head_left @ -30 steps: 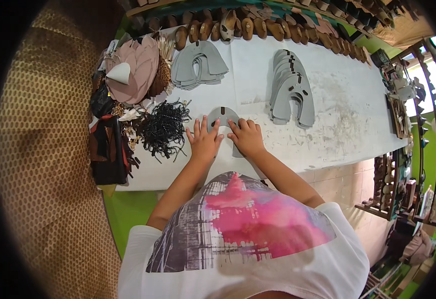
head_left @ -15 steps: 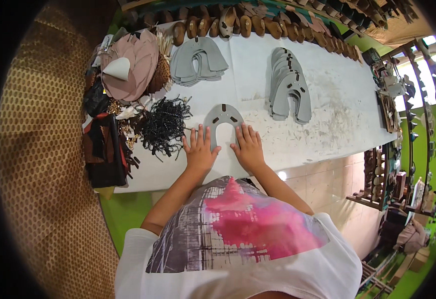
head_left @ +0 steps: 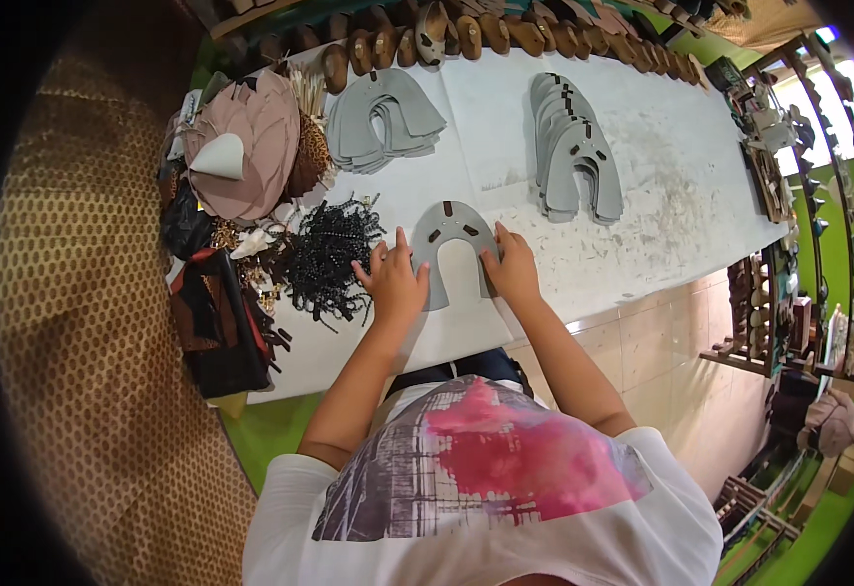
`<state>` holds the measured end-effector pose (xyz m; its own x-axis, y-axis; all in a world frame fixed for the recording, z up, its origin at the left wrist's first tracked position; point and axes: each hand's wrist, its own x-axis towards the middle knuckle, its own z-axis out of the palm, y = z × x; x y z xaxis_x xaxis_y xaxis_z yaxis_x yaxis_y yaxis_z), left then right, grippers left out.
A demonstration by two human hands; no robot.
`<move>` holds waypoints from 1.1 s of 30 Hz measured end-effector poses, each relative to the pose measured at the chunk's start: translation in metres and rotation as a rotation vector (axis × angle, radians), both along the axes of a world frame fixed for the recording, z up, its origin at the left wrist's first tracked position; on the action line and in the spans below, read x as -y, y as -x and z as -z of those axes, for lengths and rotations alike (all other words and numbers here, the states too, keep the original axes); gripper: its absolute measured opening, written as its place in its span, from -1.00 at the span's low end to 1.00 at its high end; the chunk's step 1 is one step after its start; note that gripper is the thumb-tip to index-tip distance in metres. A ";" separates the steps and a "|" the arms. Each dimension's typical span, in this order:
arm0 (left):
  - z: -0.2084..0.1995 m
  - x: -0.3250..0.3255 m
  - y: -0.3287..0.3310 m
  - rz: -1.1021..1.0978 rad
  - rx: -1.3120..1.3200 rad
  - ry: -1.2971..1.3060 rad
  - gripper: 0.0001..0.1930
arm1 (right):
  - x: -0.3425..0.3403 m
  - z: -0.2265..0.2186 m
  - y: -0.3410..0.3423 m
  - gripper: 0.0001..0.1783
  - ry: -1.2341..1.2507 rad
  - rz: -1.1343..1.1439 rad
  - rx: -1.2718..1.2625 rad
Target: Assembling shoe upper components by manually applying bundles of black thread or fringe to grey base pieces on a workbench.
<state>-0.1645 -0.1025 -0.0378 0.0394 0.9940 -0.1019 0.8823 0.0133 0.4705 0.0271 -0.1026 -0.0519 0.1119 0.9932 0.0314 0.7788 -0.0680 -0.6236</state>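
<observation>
A single grey U-shaped shoe upper (head_left: 451,217) lies flat on the white-covered table in front of me, its curved end pointing away. Dark brown patches mark its top and both sides. My left hand (head_left: 395,285) is at its left leg, fingers spread and the thumb touching the edge. At the right leg, my right hand (head_left: 516,269) has its thumb on the piece and its fingers apart along the outer side. Farther right is a fanned stack of matching grey uppers (head_left: 583,186) with brown patches. Another stack of grey uppers (head_left: 402,112) lies at the far left.
A tangle of black beaded trim (head_left: 332,256) sits left of my left hand. Beyond it are layered pinkish pieces (head_left: 261,146) and a dark box (head_left: 220,322). Brown shoe lasts (head_left: 495,34) line the table's far edge. Shoe racks (head_left: 764,313) stand at the right.
Both hands have lifted from lying flat on the upper to its outer edges, with the fingers more bent. The view has shifted slightly.
</observation>
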 end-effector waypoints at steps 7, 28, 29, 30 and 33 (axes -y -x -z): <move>-0.008 -0.009 -0.003 0.042 -0.051 0.005 -0.61 | -0.023 -0.016 -0.001 -0.75 0.287 -0.005 -0.249; -0.048 -0.087 -0.166 0.048 0.404 0.046 -0.72 | -0.079 -0.037 -0.195 -0.58 0.227 0.033 -0.781; -0.046 -0.096 -0.178 0.049 0.403 0.046 -0.72 | -0.083 -0.042 -0.205 -0.57 0.191 0.082 -0.818; -0.045 -0.105 -0.189 0.068 0.414 0.067 -0.71 | -0.090 -0.045 -0.217 -0.56 0.210 0.064 -0.866; -0.033 -0.126 -0.213 0.080 0.436 0.065 -0.70 | -0.104 -0.050 -0.236 -0.53 0.203 0.117 -0.856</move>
<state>0.0485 0.0232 -0.0046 0.1688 0.9782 -0.1210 0.6014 -0.0050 0.7989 0.2633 0.0019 -0.0015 0.1177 0.9513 -0.2848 0.0321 -0.2903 -0.9564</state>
